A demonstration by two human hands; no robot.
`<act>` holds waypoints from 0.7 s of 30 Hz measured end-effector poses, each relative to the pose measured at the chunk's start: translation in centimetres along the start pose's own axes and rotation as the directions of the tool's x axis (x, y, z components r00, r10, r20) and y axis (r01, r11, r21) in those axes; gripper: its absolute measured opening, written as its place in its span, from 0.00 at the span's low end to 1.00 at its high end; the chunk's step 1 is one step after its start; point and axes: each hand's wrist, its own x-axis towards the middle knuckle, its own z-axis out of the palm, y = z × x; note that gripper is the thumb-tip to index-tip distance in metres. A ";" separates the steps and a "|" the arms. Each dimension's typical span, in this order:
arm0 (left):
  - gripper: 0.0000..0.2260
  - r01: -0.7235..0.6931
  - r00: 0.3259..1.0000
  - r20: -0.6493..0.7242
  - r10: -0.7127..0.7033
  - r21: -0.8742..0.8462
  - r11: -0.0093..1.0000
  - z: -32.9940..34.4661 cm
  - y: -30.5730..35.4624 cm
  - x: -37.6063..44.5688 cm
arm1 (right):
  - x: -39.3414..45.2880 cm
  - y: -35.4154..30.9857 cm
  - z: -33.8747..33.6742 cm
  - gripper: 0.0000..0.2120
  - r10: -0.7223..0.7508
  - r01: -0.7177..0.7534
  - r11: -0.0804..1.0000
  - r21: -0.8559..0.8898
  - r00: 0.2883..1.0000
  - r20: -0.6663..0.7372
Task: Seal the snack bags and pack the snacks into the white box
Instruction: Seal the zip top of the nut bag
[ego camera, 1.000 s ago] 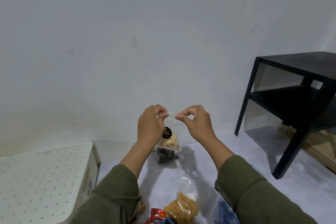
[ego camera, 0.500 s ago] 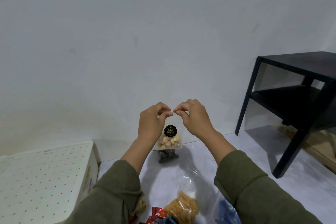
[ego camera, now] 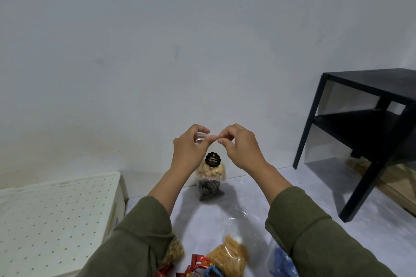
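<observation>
I hold up a small clear bag of pale biscuits point(ego camera: 211, 170) with a black round label, lifted above the floor. My left hand point(ego camera: 189, 150) pinches the bag's top edge at the left. My right hand point(ego camera: 239, 148) pinches the same edge just beside it, so the fingertips of both hands nearly touch. The white box point(ego camera: 56, 220) with a dotted perforated lid stands at the lower left. On the floor lie a clear bag of yellow stick snacks point(ego camera: 229, 256), a bag of dark round biscuits point(ego camera: 209, 189) and red wrapped snacks point(ego camera: 198, 267).
A black two-tier side table point(ego camera: 369, 137) stands at the right against the wall. A blue packet point(ego camera: 281, 263) lies under my right sleeve, and a bag of tan nuts point(ego camera: 174, 252) under my left sleeve. The floor is pale grey.
My hands have come together along the bag's top edge, from a gap between them to fingertips almost touching. The bag stays lifted in the same place.
</observation>
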 end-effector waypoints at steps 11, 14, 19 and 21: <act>0.07 -0.026 1.000 0.011 0.026 -0.034 0.999 -0.8 -0.2 -0.4 | -0.6 -0.9 0.7 0.04 -0.069 0.072 0.996 0.057 0.997 -0.042; 0.05 -0.023 1.000 -0.007 0.023 -0.045 0.999 -1.0 -0.1 -0.5 | -1.0 -0.8 1.2 0.08 -0.084 0.087 0.993 0.082 0.995 -0.050; 0.07 -0.046 0.999 0.019 0.047 -0.065 0.997 -1.7 -0.3 -0.8 | -1.5 -0.9 1.5 0.10 -0.050 0.059 0.989 0.139 0.997 -0.065; 0.08 -0.050 0.998 0.032 0.052 -0.075 0.996 -1.9 -0.5 -1.0 | -1.7 -1.1 1.6 0.10 -0.031 0.044 0.983 0.178 0.997 -0.077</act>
